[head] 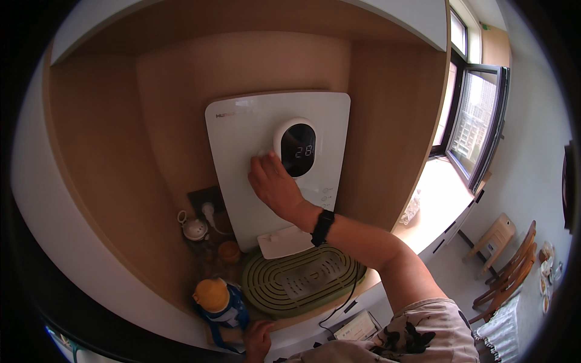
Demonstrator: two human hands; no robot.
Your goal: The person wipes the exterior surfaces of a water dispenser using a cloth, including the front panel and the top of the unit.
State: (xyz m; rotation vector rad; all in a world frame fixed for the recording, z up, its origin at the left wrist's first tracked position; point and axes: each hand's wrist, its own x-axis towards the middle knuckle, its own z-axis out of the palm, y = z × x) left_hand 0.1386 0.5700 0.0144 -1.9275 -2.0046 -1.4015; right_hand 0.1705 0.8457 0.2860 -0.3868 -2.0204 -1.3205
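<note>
My right hand [272, 183], a black watch strap [322, 228] on its wrist, touches the white front panel of a wall-mounted water dispenser [240, 140]. Its bent fingertips are bunched just left of the oval black display [298, 149], which is lit with digits. Something pale and blurred shows at the fingertips; I cannot tell whether it is a held thing or a reflection. Low in the view, my left hand [258, 338] is at the shelf's front edge, close to a blue bottle with a yellow lid [212, 295]. Its fingers are partly hidden, and its grip is unclear.
Under the dispenser's white ledge [286, 242] lies a green slotted drip tray [265, 290]. To the left are an orange cup [229, 252], a small white lidded pot [195, 229] and a plugged-in socket [206, 204]. Wooden side walls enclose the niche. An open window [476, 122] stands right.
</note>
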